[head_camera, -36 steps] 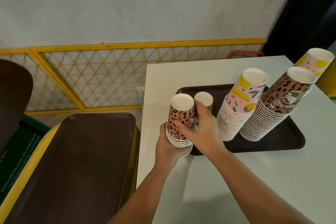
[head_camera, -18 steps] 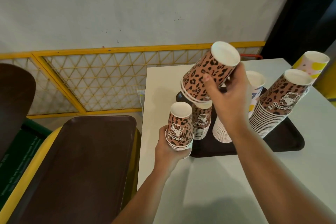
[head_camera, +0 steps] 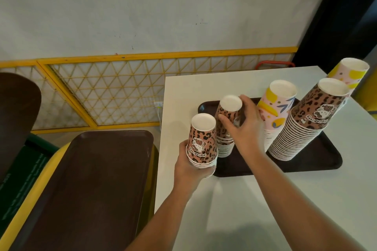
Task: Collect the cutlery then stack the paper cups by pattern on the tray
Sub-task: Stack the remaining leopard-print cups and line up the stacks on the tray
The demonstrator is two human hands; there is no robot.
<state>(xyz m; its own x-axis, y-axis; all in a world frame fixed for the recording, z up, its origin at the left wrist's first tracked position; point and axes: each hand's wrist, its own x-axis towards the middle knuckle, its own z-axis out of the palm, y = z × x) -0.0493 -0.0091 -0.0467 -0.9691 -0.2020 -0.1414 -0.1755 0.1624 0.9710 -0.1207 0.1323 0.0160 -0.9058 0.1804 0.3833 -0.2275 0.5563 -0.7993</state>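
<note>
Leopard cups (head_camera: 203, 144), upright in the left hand (head_camera: 188, 166), stood just left of the short tray stack (head_camera: 225, 140), which the right hand's (head_camera: 243, 128) fingers gripped.

R grip (head_camera: 243, 126) on tray (head_camera: 318, 159) leopard stack (head_camera: 225, 128) | L grip (head_camera: 188, 166) holds short stack (head_camera: 202, 144)
</note>
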